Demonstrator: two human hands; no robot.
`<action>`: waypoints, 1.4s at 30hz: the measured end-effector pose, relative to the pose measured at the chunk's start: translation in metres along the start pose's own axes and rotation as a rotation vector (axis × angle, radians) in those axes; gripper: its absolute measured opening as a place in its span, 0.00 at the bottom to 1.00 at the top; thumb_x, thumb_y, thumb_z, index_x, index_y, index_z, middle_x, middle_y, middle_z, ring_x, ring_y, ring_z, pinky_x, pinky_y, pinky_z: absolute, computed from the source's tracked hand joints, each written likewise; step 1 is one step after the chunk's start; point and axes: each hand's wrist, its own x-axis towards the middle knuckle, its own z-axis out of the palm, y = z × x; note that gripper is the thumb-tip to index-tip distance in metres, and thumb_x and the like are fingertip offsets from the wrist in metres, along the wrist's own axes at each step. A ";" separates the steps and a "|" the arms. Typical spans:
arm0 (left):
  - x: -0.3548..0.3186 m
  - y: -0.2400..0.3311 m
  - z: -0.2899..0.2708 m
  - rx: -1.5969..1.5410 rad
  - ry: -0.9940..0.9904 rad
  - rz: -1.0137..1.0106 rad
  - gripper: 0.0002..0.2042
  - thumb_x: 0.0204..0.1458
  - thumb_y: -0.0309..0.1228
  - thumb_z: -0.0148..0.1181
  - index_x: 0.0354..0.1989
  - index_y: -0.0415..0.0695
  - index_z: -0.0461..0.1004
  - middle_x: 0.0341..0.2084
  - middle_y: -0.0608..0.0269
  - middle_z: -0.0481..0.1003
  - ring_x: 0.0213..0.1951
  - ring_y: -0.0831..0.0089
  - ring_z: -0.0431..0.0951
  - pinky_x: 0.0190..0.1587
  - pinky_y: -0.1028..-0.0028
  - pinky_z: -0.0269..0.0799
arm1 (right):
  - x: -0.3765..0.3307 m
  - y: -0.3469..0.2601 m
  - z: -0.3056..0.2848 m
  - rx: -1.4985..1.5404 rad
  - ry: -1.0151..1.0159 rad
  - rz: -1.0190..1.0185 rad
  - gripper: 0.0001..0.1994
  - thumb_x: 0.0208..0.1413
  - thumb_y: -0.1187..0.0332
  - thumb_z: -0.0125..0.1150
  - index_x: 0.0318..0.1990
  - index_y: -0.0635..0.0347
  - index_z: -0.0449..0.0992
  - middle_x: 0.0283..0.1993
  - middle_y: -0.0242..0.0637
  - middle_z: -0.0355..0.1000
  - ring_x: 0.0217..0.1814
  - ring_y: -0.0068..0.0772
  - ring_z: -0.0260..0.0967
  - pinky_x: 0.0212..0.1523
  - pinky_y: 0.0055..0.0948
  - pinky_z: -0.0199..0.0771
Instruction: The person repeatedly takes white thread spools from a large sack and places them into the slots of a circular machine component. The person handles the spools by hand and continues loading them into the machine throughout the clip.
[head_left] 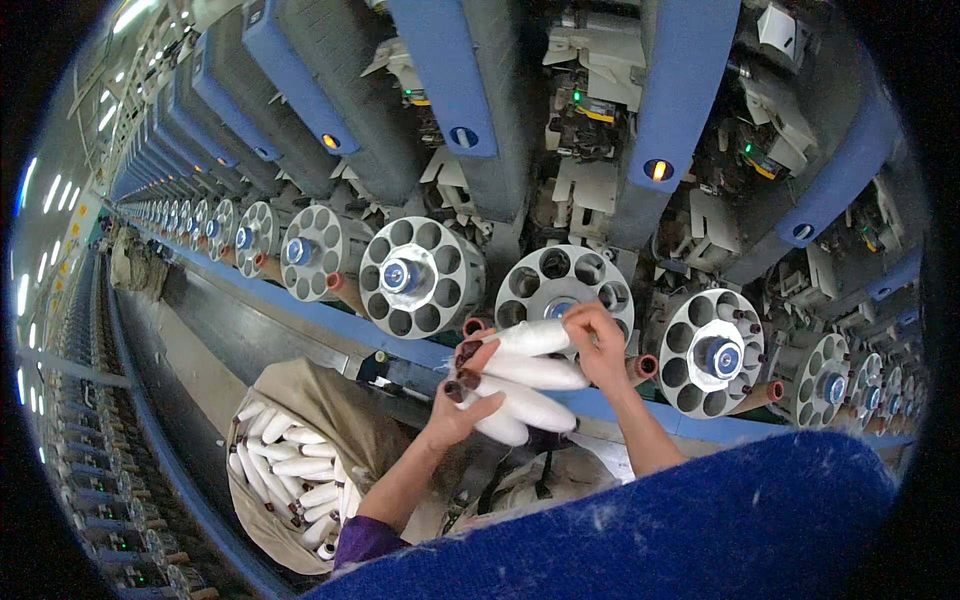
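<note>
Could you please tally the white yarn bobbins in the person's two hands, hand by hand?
Bobbins in the left hand: 3 white yarn bobbins
Bobbins in the right hand: 1 white yarn bobbin
Total: 4

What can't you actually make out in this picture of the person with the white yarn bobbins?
- Round magazine, head view: its lower holes are hidden by the right hand and the top bobbin.
- Left hand: palm hidden behind the bobbins it holds.
- Cloth bag: its depth is covered by bobbins.
- Far machines at the left: too small.
</note>
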 end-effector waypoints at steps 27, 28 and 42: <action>0.122 -0.057 0.067 -0.174 0.227 -0.182 0.13 0.47 0.24 0.58 0.43 0.42 0.70 0.53 0.56 0.63 0.53 0.67 0.64 0.54 0.69 0.58 | 0.024 0.095 -0.031 -0.012 0.355 0.134 0.02 0.52 0.76 0.54 0.33 0.64 0.70 0.33 0.37 0.70 0.34 0.28 0.66 0.35 0.26 0.68; 0.124 -0.056 0.068 -0.060 0.175 -0.111 0.13 0.47 0.25 0.58 0.43 0.42 0.70 0.54 0.56 0.62 0.53 0.66 0.64 0.55 0.69 0.57 | 0.026 0.090 -0.034 -0.023 0.343 0.152 0.02 0.55 0.74 0.52 0.33 0.63 0.68 0.33 0.37 0.69 0.30 0.26 0.65 0.31 0.25 0.67; 0.125 -0.078 0.089 -0.109 0.034 0.121 0.13 0.46 0.20 0.57 0.41 0.39 0.68 0.54 0.55 0.62 0.58 0.63 0.61 0.58 0.67 0.55 | 0.001 0.047 -0.059 0.032 0.031 0.304 0.07 0.48 0.73 0.63 0.34 0.65 0.75 0.27 0.26 0.59 0.29 0.18 0.56 0.28 0.20 0.56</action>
